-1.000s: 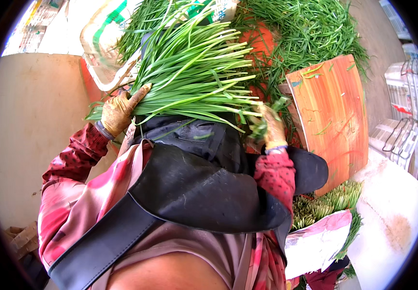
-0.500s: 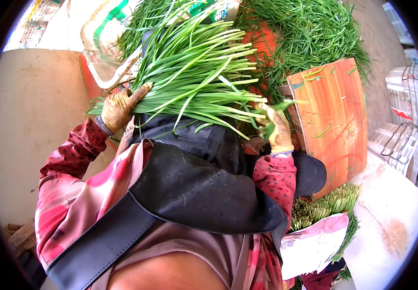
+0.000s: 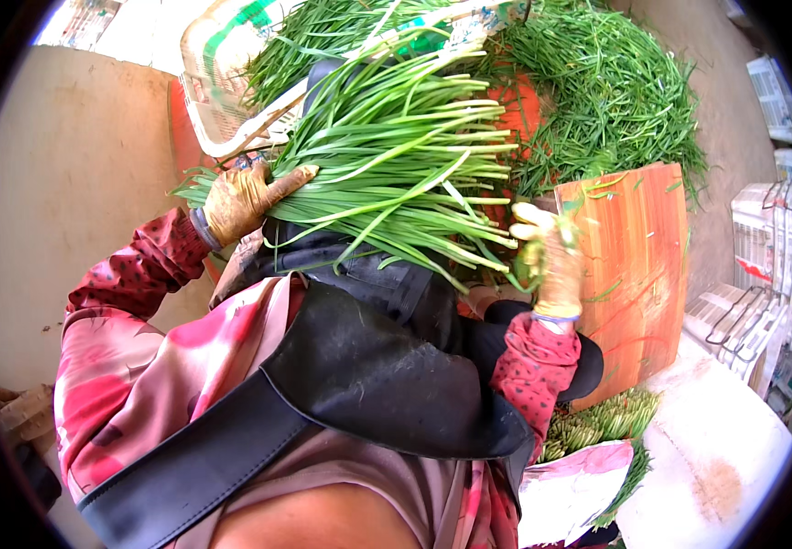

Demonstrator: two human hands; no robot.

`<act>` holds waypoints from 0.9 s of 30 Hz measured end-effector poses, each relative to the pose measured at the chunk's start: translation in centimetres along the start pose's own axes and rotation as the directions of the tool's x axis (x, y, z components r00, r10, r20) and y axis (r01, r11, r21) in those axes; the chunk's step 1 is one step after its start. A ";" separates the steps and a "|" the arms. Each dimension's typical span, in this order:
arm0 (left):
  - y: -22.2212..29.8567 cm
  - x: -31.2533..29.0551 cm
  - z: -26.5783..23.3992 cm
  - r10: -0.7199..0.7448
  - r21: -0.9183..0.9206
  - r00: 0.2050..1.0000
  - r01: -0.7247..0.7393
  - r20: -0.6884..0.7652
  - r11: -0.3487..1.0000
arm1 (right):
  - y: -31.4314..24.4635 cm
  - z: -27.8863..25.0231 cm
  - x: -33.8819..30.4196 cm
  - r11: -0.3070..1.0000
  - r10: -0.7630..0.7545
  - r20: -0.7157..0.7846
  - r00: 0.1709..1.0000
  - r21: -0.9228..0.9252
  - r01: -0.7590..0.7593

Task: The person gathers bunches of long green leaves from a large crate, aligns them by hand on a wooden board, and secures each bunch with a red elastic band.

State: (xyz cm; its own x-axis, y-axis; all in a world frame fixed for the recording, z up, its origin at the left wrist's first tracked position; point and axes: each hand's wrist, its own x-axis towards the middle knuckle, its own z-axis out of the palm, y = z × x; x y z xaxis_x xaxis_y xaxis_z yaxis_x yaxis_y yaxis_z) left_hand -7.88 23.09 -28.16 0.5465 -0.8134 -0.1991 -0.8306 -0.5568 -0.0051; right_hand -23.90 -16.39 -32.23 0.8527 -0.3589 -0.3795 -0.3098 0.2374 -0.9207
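Bright daylight, soft shadows, fisheye edge bending, right-hand motion blur.

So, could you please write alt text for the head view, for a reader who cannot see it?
A person's gloved left hand grips the root end of a large bundle of long green chives lying across the lap, while the gloved right hand touches the leaf tips. An orange wooden board stands to the right, with a loose heap of greens behind it.

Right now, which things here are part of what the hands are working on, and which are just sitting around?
In hand:
left hand gripping the bundle of green stalks
right hand at the bundle's loose ends

Lying about:
orange board
loose heap of greens
woven basket
tied bunch in pink wrap
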 end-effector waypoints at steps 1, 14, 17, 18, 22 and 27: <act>-0.1 -0.1 0.0 0.001 0.005 1.000 -0.001 0.016 1.000 | -0.6 1.7 0.8 0.995 0.080 0.121 0.989 -0.076 -0.071; 0.1 1.0 -2.7 0.100 0.006 0.989 -0.101 0.108 0.995 | -1.4 -1.1 8.4 0.984 -0.007 -0.201 0.980 -0.175 -0.029; 0.8 1.9 -3.5 0.099 -0.020 0.975 -0.097 0.200 0.995 | -2.0 4.6 10.2 0.869 0.013 -0.014 1.000 -0.494 -0.018; 0.9 2.1 -3.5 0.121 -0.016 0.974 -0.120 0.190 0.993 | -0.9 5.7 11.3 0.825 0.057 0.045 0.997 -0.564 -0.022; 0.7 2.4 -3.3 0.194 0.034 0.978 -0.197 0.072 0.980 | 3.4 1.3 15.4 0.848 0.005 -0.160 0.987 -0.522 -0.089; 1.4 3.1 -4.8 -0.218 -0.358 0.927 0.323 0.304 0.876 | -2.8 1.6 17.4 0.638 -0.390 0.459 0.798 -0.491 0.593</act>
State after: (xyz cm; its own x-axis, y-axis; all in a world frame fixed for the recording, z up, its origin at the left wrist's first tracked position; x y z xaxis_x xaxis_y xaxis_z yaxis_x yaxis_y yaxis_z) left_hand -6.83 18.98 -24.05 0.6553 -0.5819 -0.4816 -0.5131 -0.8108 0.2816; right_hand -7.50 -21.82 -36.10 0.9946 0.0350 0.0978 0.1020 -0.5043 -0.8575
